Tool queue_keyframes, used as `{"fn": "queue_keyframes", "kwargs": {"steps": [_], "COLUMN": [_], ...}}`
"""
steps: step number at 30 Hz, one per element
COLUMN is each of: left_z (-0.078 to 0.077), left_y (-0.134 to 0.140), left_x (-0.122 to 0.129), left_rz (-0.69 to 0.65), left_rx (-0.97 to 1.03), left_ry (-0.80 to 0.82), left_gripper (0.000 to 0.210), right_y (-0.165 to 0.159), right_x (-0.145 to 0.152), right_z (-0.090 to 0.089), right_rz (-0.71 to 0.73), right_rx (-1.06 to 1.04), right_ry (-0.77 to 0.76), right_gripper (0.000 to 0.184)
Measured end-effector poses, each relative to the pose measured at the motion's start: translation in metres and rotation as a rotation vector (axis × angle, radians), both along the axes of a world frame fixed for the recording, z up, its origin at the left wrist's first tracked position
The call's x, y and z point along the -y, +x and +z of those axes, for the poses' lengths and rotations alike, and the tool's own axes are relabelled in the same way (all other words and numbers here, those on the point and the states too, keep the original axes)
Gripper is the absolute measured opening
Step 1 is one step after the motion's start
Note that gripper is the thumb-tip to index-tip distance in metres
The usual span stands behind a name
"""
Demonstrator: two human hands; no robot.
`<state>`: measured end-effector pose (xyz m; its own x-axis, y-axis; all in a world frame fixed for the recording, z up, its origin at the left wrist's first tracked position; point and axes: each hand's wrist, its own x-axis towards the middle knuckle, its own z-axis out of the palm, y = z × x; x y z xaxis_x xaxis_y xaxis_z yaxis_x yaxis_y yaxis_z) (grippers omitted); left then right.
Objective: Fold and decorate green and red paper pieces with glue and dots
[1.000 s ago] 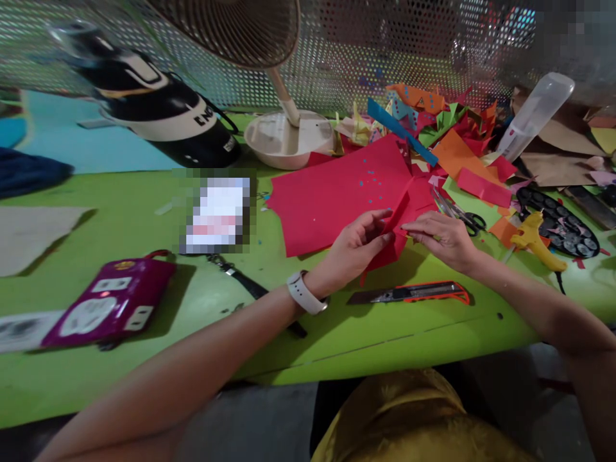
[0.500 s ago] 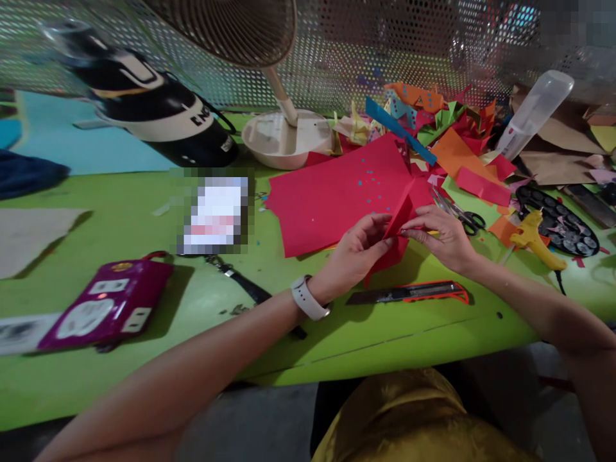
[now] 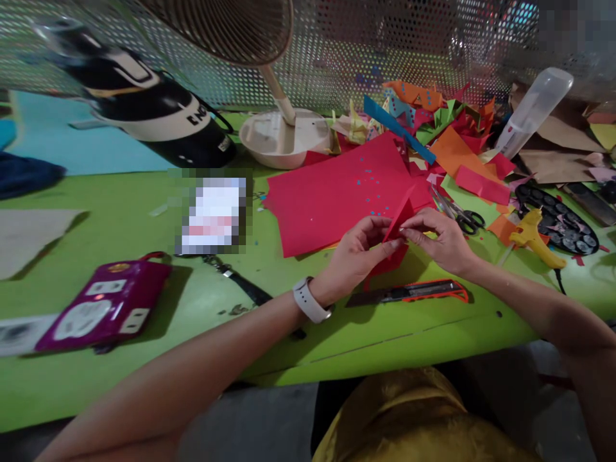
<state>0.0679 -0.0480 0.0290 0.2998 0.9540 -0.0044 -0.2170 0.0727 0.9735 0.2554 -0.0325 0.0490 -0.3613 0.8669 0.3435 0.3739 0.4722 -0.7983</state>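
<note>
We see both hands meeting over the green tabletop (image 3: 144, 256), just near of the large red sheet (image 3: 332, 199). The left hand (image 3: 359, 253) pinches the small folded red paper piece (image 3: 399, 224) between thumb and fingers at its left edge; a white watch (image 3: 310, 300) sits on that wrist. The right hand (image 3: 445, 240) grips the same piece from the right, fingertips closed on it. The piece stands tilted up, its point toward the far side, above the tabletop. Just near of the hands lies an orange utility knife (image 3: 414, 292), flat, apart from both. To the right we note scissors (image 3: 457, 215) and a yellow glue gun (image 3: 534, 240). At the near left lies a purple pouch (image 3: 103, 311); a fan base (image 3: 283, 138) stands on the far side.
</note>
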Motion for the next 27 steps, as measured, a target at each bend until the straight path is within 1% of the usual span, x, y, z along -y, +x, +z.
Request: {"fn": "queue_keyframes", "kwargs": {"steps": [3, 7, 11, 14, 19, 23, 27], "left_z": [0.0018, 0.0046, 0.0046, 0.0038, 0.0046, 0.0057, 0.0049], "left_y": [-0.0004, -0.0013, -0.0013, -0.0003, 0.0028, 0.0057, 0.0075], "left_x": [-0.0010, -0.0007, -0.0003, 0.0002, 0.0028, 0.0047, 0.0050], "left_rz": [0.024, 0.027, 0.058, 0.088, 0.138, 0.157, 0.162], "left_rx": [-0.018, -0.007, -0.002, 0.016, 0.065, 0.117, 0.126], "left_ry": [-0.002, -0.049, -0.014, 0.011, -0.027, -0.061, -0.051], "left_gripper": [0.037, 0.041, 0.046, 0.047, 0.043, 0.043, 0.043], "right_y": [-0.0007, -0.0003, 0.0002, -0.0003, -0.0017, -0.0038, -0.0068], "right_x": [0.0020, 0.0039, 0.0050, 0.0059, 0.0055, 0.0060, 0.0085], "right_z": [0.0008, -0.0005, -0.0016, -0.0014, -0.0035, -0.0051, -0.0048], "right_rz": [0.016, -0.037, -0.097, -0.107, -0.120, -0.135, -0.128], "right_rx": [0.009, 0.042, 0.078, 0.070, -0.018, -0.051, -0.110], "right_ry": [0.055, 0.127, 0.247, 0.293, 0.284, 0.239, 0.181], "right_gripper": [0.013, 0.011, 0.009, 0.008, 0.005, 0.006, 0.004]}}
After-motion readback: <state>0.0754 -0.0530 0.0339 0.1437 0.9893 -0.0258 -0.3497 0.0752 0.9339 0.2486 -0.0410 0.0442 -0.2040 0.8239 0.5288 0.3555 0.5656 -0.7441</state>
